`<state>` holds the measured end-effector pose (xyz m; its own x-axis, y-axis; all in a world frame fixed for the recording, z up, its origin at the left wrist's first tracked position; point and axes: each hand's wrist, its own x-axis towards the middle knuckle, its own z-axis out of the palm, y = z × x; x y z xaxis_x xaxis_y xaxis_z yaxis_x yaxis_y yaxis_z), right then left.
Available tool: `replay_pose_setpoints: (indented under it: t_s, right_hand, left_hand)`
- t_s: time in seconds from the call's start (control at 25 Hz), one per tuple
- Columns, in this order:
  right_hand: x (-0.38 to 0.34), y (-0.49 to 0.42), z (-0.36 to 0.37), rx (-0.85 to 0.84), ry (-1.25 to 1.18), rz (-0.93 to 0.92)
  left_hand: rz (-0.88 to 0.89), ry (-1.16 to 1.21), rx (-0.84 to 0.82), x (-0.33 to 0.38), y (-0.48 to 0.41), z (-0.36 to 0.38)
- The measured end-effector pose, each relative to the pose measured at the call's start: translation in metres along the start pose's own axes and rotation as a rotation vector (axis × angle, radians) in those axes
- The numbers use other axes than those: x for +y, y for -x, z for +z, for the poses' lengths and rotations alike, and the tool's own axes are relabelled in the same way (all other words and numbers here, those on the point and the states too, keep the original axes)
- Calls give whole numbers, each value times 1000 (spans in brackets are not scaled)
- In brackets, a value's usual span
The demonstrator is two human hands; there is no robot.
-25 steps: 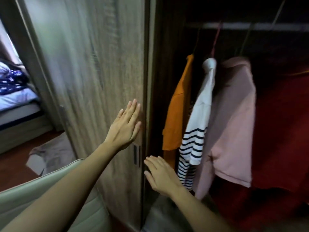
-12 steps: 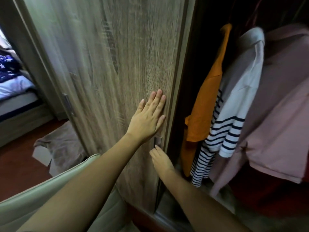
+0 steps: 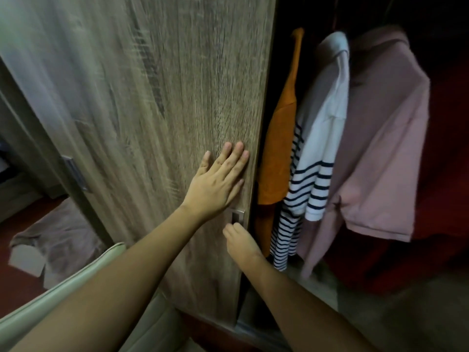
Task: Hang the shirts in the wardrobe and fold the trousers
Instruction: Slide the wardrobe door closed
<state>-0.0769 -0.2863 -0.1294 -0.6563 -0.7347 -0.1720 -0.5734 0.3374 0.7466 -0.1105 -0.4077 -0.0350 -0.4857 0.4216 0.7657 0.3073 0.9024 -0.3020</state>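
Left hand (image 3: 218, 181) open, palm flat on the wood-grain wardrobe door (image 3: 152, 110), fingers straight and pointing to 1 o'clock, fingertips near the door's right edge. Right hand (image 3: 241, 242) sits just below it at 5 o'clock, fingertips up at the small recessed metal handle (image 3: 238, 216). The fingers are foreshortened, so I cannot tell if they curl into the handle or only touch it.

The wardrobe is open at 3 o'clock of the door edge, with 3 shirts hanging inside side by side. The orange shirt (image 3: 279, 153) is nearest the door, the white striped shirt (image 3: 317, 158) is in the middle with navy bands on its sleeve and hem, and the pink shirt (image 3: 380, 148) is at 3 o'clock of that. The striped shirt overlaps both neighbours. The rail and hangers are lost in the dark.

Red fabric (image 3: 446, 186) is at the far right of the view. A crumpled grey-brown cloth (image 3: 58, 237) lies on the floor (image 3: 20, 288) at 8 o'clock. A pale cushioned edge (image 3: 76, 278) is under the left forearm.
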Motion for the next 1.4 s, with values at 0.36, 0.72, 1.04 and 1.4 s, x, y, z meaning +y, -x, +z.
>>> replay_pose_setpoints:
  t_s: [0.36, 0.72, 1.04, 1.4]
  right_hand:
    - [17, 113, 53, 1, -61, 21]
    - [45, 237, 113, -132, -87, 143]
    - [67, 337, 163, -255, -207, 333]
    - [92, 419, 204, -305, -272, 341]
  left_hand:
    - [242, 38, 244, 98, -45, 18]
    - [300, 134, 303, 240, -96, 13]
    - [439, 150, 302, 339, -139, 2]
    - [460, 158, 294, 430, -167, -3]
